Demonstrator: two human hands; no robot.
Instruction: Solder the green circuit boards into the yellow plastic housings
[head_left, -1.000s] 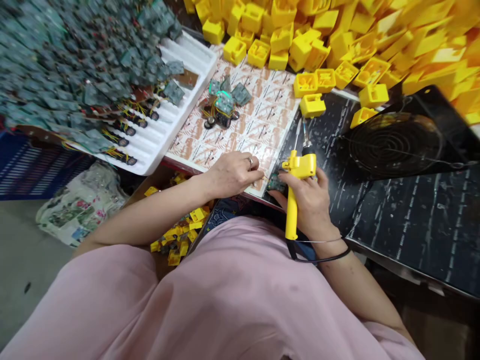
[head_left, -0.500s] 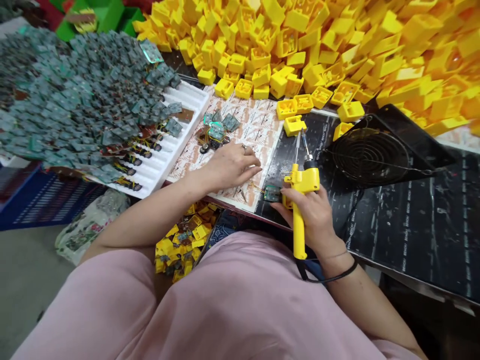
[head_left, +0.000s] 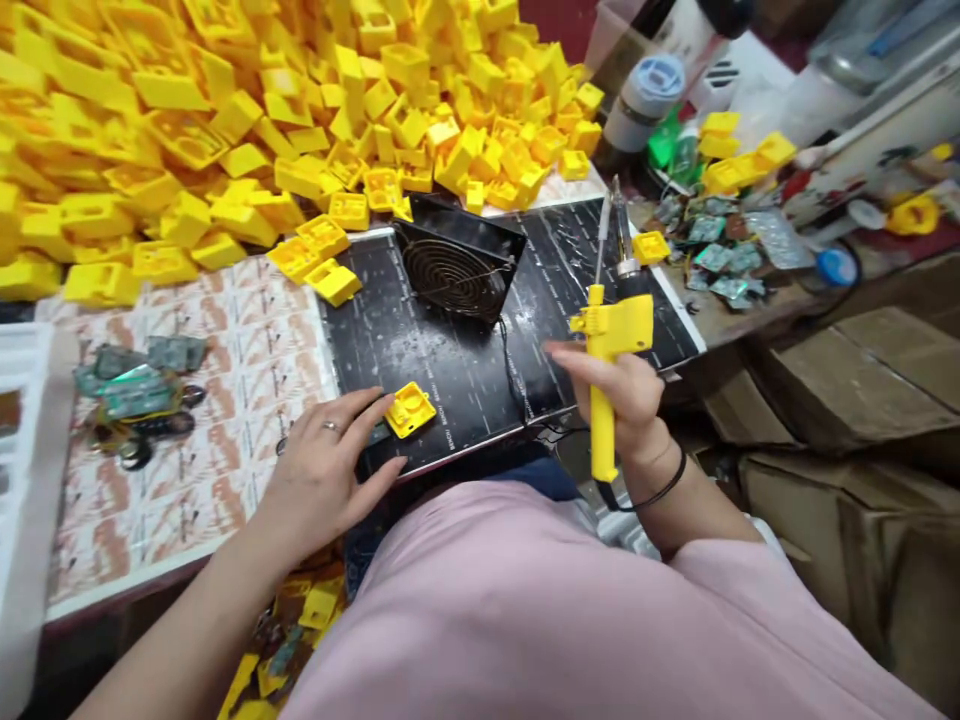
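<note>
My right hand (head_left: 621,400) is wrapped round the handle of a yellow soldering gun (head_left: 611,345), held upright with its metal tip pointing away over the black mat (head_left: 465,370). My left hand (head_left: 330,470) lies flat with spread fingers on the table's near edge. Its fingertips touch a small yellow plastic housing (head_left: 410,409) and cover a small dark part beside it. A ring is on one finger.
A huge heap of yellow housings (head_left: 262,110) fills the back. A black fan (head_left: 459,268) sits on the mat. Circuit boards with wires (head_left: 135,385) lie at left on printed paper. More boards (head_left: 712,250), a bottle (head_left: 641,100) and cardboard boxes (head_left: 847,370) are at right.
The view has swung right. My left hand moved from the printed paper onto the mat's edge, beside a yellow housing. My right hand lifted the soldering gun away from the small board.
</note>
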